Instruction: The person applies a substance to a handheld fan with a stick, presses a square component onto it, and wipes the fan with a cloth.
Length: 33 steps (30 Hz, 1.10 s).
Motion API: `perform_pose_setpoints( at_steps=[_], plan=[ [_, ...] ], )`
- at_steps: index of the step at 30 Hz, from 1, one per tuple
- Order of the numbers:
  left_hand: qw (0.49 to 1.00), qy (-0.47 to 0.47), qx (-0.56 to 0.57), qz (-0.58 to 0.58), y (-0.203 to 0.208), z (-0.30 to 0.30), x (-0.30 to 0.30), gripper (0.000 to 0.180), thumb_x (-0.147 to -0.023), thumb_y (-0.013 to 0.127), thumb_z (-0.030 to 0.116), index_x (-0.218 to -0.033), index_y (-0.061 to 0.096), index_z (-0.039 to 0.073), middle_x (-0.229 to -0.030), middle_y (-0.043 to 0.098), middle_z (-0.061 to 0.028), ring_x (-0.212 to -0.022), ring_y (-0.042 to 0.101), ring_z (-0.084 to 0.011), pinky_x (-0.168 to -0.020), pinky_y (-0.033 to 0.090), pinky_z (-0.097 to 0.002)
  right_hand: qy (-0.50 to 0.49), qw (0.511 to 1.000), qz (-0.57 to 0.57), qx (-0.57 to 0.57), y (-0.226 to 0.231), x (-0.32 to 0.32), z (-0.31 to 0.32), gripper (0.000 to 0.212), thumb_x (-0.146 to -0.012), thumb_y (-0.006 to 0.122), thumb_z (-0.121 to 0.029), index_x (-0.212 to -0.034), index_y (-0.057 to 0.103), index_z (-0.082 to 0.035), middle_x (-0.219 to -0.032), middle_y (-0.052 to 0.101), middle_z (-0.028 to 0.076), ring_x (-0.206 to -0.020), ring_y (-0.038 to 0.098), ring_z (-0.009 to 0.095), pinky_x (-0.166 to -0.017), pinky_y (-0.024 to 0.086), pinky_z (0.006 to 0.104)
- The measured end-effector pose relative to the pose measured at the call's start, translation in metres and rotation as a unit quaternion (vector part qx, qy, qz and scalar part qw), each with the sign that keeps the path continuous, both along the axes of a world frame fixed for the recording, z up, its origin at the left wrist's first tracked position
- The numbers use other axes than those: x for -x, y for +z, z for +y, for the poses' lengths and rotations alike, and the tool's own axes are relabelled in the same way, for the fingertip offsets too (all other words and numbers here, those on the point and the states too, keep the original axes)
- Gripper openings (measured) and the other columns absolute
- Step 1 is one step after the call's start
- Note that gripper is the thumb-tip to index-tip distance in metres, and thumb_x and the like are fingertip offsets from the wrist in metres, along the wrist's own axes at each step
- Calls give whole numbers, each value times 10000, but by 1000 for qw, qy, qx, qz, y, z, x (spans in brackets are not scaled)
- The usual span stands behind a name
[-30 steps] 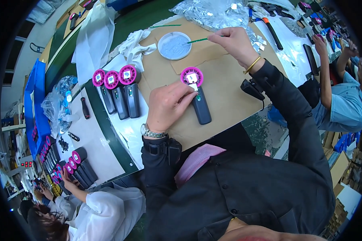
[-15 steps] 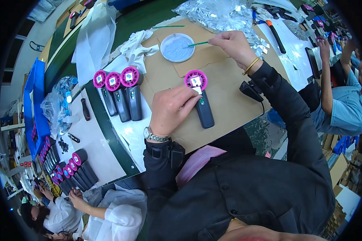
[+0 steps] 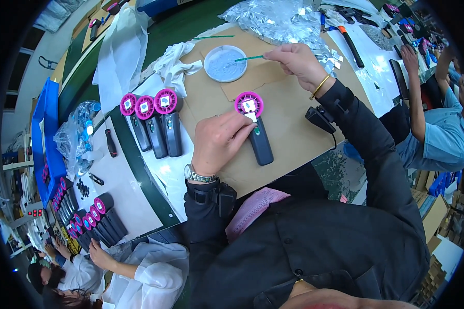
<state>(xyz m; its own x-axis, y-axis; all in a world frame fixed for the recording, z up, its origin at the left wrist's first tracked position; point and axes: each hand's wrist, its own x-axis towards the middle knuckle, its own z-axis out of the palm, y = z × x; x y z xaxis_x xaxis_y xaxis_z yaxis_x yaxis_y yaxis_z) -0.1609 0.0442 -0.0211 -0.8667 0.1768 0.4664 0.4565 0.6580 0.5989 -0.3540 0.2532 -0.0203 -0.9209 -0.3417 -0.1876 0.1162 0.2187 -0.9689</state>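
Observation:
Between the fingers of my right hand point(image 3: 300, 63) is a thin green stick point(image 3: 253, 57); its tip reaches into a round white dish point(image 3: 227, 81) of pale grey paste. My left hand point(image 3: 215, 143) is closed in a pinch on a small white square piece point(image 3: 251, 117), held over the lower edge of a pink fan head. That head belongs to a dark handheld fan point(image 3: 263, 147) lying face up on the brown cardboard point(image 3: 299, 139). Another white square with a grey dab sits at the fan's centre. My left fingertips partly cover the fan's neck.
Three similar fans point(image 3: 170, 134) lie left of my left hand. Crumpled white cloth point(image 3: 175, 64) and a second green stick point(image 3: 214, 36) are behind. A plastic bag of small pieces point(image 3: 278, 20) and an orange-handled tool point(image 3: 351, 46) lie at the back right. Co-workers sit at both sides.
My right hand and the stick have shifted slightly left, with the tip still in the dish. My left hand has hardly moved. At lower left, a co-worker's hand has moved slightly.

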Motion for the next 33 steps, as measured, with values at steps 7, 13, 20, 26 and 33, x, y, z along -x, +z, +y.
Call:
perform_pose_setpoints(
  at_steps=[7,13,20,26,33],
  plan=[
    [1000,4,2,-1,1,2,-1,113,-840,803,132,-860,699,93,-774,666,-54,-672,665,-266,-567,485,-385,8,994,-54,90,15,-2,11,207,-968,757,-185,-1051,790,2,-754,533,-64,-647,390,49,-579,296,238],
    [1000,3,-2,0,-1,1,0,110,-840,803,131,-856,702,90,-769,665,-56,-670,663,-269,-570,486,-384,9,988,-7,152,38,-42,31,233,-973,762,-176,-1074,777,34,-757,541,-51,-687,426,54,-604,314,239],
    [1000,-1,-1,9,1,-1,0,103,-838,812,107,-875,723,70,-773,678,-69,-660,664,-261,-576,489,-363,156,769,614,-88,47,-110,65,250,-812,817,29,-1056,765,35,-770,558,41,-656,540,154,-571,388,309],
    [1000,-6,5,7,-1,-1,0,114,-831,836,61,-904,753,29,-788,708,-89,-648,674,-232,-586,495,-321,199,698,678,-115,44,-116,62,348,-707,825,59,-1047,756,25,-766,527,43,-628,545,189,-545,395,346],
    [1000,-6,3,5,0,0,-1,117,-832,837,57,-912,756,27,-795,713,-88,-653,676,-229,-588,498,-320,244,653,699,-161,43,-120,54,382,-686,778,-29,-1061,744,30,-776,465,40,-661,547,185,-569,412,347]
  ],
)
